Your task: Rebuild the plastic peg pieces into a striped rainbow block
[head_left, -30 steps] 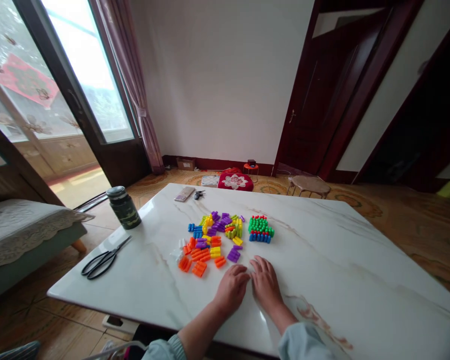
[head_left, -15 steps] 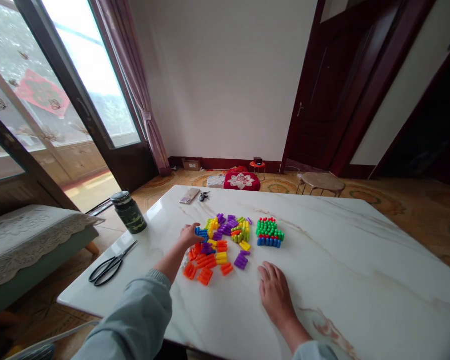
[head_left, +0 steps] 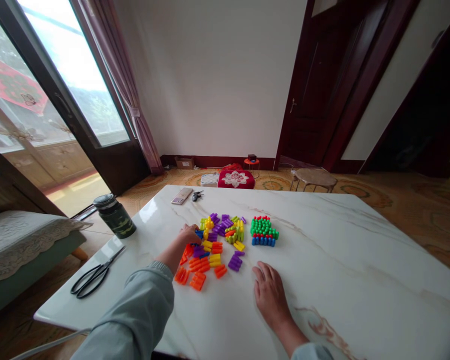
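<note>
My left hand (head_left: 188,235) reaches into the left side of a pile of coloured plastic pieces, its fingers closed round blue pieces (head_left: 199,234). Orange pieces (head_left: 198,281) lie nearer to me, and purple pieces (head_left: 235,262) are at the pile's right. Yellow-green pieces (head_left: 240,230) sit at the far right of the pile. My right hand (head_left: 269,290) rests on the white table (head_left: 341,255) with its fingers apart and nothing in it. Beyond it stands a tidy block of green pieces (head_left: 262,227) with red ones and a blue row (head_left: 263,241) at its near side.
Black scissors (head_left: 97,275) lie at the table's left, with a dark camouflage jar (head_left: 115,216) beyond them. A phone (head_left: 182,196) and keys (head_left: 197,196) are near the far edge. A stool (head_left: 314,178) stands on the floor behind the table.
The whole view has shifted, so the table things appear further left. My left hand has closed over the blue pieces. My right hand stays resting on the table.
</note>
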{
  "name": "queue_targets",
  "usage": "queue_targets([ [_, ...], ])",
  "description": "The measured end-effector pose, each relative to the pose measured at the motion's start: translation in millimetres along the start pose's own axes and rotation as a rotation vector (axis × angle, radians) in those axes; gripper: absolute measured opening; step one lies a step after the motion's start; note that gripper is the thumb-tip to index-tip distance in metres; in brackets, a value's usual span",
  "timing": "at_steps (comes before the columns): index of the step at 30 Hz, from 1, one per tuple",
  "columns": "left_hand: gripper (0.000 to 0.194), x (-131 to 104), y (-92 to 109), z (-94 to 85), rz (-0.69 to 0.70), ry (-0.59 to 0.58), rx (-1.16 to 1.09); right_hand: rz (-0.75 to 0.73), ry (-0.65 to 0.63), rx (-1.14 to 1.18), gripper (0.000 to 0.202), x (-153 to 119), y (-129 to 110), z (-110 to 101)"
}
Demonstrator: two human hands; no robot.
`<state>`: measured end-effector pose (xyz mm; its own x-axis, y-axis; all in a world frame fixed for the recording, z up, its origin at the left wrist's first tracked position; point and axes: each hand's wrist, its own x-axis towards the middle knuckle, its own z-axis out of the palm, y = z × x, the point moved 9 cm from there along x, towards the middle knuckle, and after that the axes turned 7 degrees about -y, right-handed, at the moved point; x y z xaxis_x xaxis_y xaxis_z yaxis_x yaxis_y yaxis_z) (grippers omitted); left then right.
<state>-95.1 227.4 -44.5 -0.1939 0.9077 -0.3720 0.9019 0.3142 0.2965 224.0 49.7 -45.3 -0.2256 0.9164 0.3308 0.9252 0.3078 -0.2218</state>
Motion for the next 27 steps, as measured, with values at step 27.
queue_targets([
  [27,0.015,-42.9,-10.4,-26.3,0.03,0.41,-0.844,0.004,-0.033,0.015,0.037,1.4,-0.9,-0.9],
])
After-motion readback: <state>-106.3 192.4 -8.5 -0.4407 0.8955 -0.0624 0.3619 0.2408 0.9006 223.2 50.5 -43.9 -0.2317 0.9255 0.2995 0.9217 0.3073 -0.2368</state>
